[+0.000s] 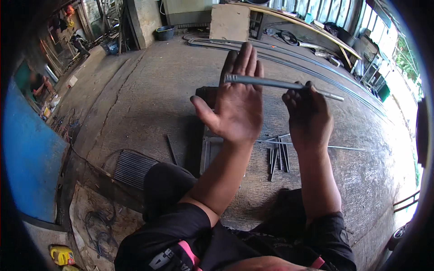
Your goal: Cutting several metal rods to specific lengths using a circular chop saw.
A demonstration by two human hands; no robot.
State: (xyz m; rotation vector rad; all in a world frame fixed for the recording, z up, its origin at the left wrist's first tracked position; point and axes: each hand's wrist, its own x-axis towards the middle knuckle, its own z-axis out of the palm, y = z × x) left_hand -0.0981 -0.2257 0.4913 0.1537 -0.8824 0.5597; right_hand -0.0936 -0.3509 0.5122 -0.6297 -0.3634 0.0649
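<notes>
My right hand [312, 115] is closed around a grey metal rod [271, 82], gripping it between thumb and fingers. One end of the rod is ridged, and the slimmer other end sticks out right of my hand. My left hand [238, 106] is raised with its palm toward me, fingers stretched and thumb apart. The ridged end lies across the front of its fingers; I cannot tell whether it touches them. Both hands are darkly smudged. Beneath them is a dark metal stand [205, 153], partly hidden by my left arm. Several short dark rods [280, 158] lie on the floor near my right forearm.
A ribbed metal grille [133, 169] lies by my left knee, near a blue panel [34, 158]. Long bent bars [289, 58] stretch across the floor ahead, before a wooden bench [307, 29]. A person [40, 86] is low down at far left.
</notes>
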